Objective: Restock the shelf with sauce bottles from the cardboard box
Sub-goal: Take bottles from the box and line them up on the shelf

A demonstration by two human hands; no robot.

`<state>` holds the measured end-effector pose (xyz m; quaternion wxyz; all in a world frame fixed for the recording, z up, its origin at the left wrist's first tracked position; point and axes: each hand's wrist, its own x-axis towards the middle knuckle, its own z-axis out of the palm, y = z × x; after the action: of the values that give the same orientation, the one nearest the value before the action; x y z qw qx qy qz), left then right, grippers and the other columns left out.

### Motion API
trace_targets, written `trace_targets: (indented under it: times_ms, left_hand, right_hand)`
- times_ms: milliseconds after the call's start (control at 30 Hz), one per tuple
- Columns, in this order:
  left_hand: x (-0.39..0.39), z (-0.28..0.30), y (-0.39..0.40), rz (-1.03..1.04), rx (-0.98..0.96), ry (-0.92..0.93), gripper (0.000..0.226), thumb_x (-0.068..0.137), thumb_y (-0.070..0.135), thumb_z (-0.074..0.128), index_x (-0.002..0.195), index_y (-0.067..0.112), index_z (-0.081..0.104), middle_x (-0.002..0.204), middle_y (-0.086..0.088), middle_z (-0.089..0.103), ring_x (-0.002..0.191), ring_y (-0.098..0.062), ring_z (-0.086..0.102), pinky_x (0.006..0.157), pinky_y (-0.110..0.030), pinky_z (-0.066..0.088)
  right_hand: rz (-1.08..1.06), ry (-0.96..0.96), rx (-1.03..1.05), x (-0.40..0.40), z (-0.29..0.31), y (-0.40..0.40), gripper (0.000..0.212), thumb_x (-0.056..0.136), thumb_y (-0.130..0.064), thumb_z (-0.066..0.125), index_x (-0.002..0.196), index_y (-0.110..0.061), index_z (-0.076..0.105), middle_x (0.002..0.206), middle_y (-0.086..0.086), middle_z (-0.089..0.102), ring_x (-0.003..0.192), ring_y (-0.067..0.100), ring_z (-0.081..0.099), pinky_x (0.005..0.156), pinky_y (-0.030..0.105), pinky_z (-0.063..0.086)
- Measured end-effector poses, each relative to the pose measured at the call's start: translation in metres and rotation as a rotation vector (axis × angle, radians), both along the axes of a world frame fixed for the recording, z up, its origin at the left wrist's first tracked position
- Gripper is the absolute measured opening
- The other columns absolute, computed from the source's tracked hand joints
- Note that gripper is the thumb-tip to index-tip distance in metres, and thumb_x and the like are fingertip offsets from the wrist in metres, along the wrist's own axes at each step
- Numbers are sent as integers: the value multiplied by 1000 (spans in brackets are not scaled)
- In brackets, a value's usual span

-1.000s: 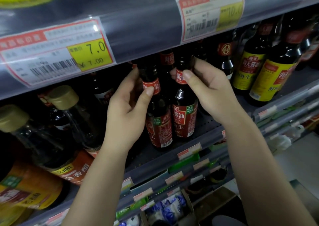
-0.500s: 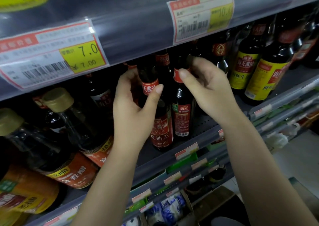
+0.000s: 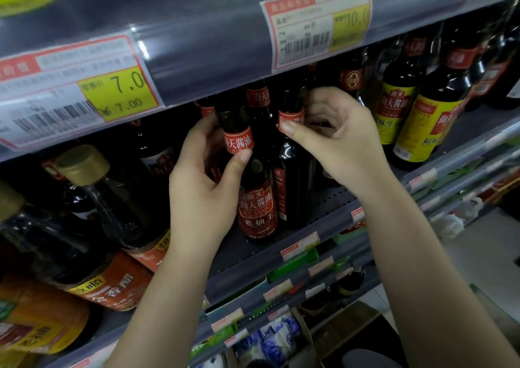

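Note:
Two dark sauce bottles with red labels stand side by side at the front of the shelf (image 3: pixel 332 199). My left hand (image 3: pixel 202 187) grips the neck of the left bottle (image 3: pixel 254 207), thumb on its red neck band. My right hand (image 3: pixel 337 142) holds the neck of the right bottle (image 3: pixel 292 187), thumb tip on the neck label, fingers curled behind it. More red-capped bottles of the same kind stand behind them in shadow. The cardboard box is not in view.
Yellow-labelled dark bottles (image 3: pixel 416 131) crowd the shelf to the right. Large bottles with gold caps (image 3: pixel 92 199) lean at the left. The upper shelf's edge with price tags (image 3: pixel 118 92) hangs low over the bottle tops. Lower shelves hold packets (image 3: pixel 270 339).
The left bottle has turned so its front label now faces me. The right bottle has turned to show its side. Both hands stay on the necks.

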<state>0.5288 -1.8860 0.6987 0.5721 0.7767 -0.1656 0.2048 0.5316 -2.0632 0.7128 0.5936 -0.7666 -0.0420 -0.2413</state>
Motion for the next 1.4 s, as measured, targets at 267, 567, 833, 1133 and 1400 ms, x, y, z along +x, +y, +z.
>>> trace_targets:
  times_ms: [267, 567, 833, 1133, 1400]
  left_hand:
    - [-1, -2, -4, 32, 24, -9, 55, 89, 18, 65, 140, 17, 43, 132, 5, 59, 125, -2, 54, 106, -35, 46]
    - [0, -1, -3, 13, 23, 1, 54, 89, 17, 66, 138, 21, 43, 129, 7, 60, 122, 0, 56, 105, -36, 47]
    - [1, -3, -1, 0, 19, -4, 55, 89, 20, 66, 139, 20, 43, 129, 5, 61, 122, -3, 56, 105, -38, 48]
    - [1, -5, -2, 1, -1, -12, 54, 89, 19, 65, 138, 22, 43, 130, 5, 60, 123, -4, 55, 105, -38, 47]
    - [1, -4, -1, 18, 12, -17, 54, 88, 19, 66, 135, 31, 41, 129, 8, 61, 122, -1, 56, 105, -36, 47]
  right_hand:
    - [-30, 8, -103, -1, 5, 0, 47, 72, -36, 79, 113, -24, 60, 95, -13, 67, 91, -2, 62, 76, 9, 48]
    - [-110, -15, -149, 8, 4, 6, 32, 72, -36, 77, 96, -20, 62, 93, -4, 68, 85, 6, 64, 76, 25, 54]
    - [272, 45, 1, 11, 6, -11, 38, 90, -20, 60, 127, -13, 54, 122, -2, 64, 118, 9, 58, 104, 31, 45]
    - [90, -30, 32, 6, 8, -1, 41, 72, -18, 81, 108, -11, 61, 101, 0, 73, 94, 7, 69, 83, 24, 55]
    - [223, 26, -35, 5, 6, -8, 27, 86, -15, 67, 112, -12, 65, 110, -3, 71, 107, 7, 65, 97, 30, 51]
